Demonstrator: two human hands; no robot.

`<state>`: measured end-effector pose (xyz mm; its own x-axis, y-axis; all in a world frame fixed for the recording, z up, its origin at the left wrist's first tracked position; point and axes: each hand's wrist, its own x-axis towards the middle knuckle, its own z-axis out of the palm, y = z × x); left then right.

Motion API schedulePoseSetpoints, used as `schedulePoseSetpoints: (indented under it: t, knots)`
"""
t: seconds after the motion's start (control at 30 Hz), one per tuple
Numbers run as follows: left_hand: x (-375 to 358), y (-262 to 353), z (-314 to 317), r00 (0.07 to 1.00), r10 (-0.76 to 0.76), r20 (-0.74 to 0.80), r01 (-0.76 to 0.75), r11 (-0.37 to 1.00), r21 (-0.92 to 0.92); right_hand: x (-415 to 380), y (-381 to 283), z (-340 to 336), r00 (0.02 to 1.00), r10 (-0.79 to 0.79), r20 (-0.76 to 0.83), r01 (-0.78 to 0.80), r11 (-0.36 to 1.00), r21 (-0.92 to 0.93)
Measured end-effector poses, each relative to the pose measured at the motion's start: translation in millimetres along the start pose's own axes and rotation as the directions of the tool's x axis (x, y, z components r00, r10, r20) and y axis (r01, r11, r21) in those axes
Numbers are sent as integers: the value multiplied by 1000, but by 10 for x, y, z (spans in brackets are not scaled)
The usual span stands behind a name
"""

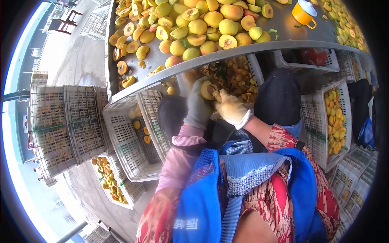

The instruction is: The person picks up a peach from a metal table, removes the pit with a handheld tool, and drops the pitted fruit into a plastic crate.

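Note:
My left hand, in a grey glove, is closed around a cut peach just below the table's near edge. The peach's cut face is turned toward my right hand, which wears a pale yellow glove. Its fingers are closed close against the fruit; what they hold, if anything, I cannot make out. Beneath both hands stands a crate of peach pits and scraps, between my knees. Whole and halved peaches are heaped on the metal table in front of me.
A white crate with some peach halves stands at my left, beside stacked crates. Another crate of peach halves is on the floor. At right is a filled crate. A yellow mug sits on the table.

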<state>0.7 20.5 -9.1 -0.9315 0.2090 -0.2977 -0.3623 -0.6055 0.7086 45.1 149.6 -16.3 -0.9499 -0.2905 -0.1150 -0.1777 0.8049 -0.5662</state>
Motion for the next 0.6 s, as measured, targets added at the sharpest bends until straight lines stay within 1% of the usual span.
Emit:
schedulePoseSetpoints:
  t: [0.03,0.07,0.1,0.17,0.2,0.23,0.27,0.3,0.4,0.47,0.57,0.6]
  knots:
    - [-50,37,47,993,-114,-41,109,988,-105,13,14,-73,990,111,84,-116,991,58]
    - [-22,-21,-46,1000,-18,-20,20,992,126,19,43,-114,960,215,177,-236,966,106]
    - [-11,-60,-118,997,73,20,-75,935,347,22,121,-54,985,125,116,-138,984,110]
    - [-3,-144,-191,992,126,-28,-112,947,301,-32,199,41,995,-98,33,98,995,2]
    - [-16,-141,-165,987,153,-51,-133,951,280,-20,166,74,999,-48,26,47,998,51]
    - [-1,-107,-144,986,83,-144,-75,995,60,-9,132,108,1000,2,19,-4,995,101]
    - [-2,-83,-113,976,-9,-220,-29,985,-168,3,99,142,999,51,12,-53,987,152]
    - [-6,-73,-34,968,7,-251,-60,977,-204,-1,64,133,998,63,-2,-62,986,156]
    - [3,-112,-32,958,175,-226,-166,984,59,-5,-56,36,995,76,-64,-68,990,123]
    - [-9,-100,-21,956,173,-236,-170,985,33,-7,-128,-34,977,215,-2,-209,950,233]
    - [38,-151,-86,938,190,-289,-209,977,-36,-27,-156,-60,981,193,-34,-180,956,232]
    - [46,-155,-81,929,198,-313,-228,972,-62,-28,-157,-69,983,185,-6,-179,957,228]
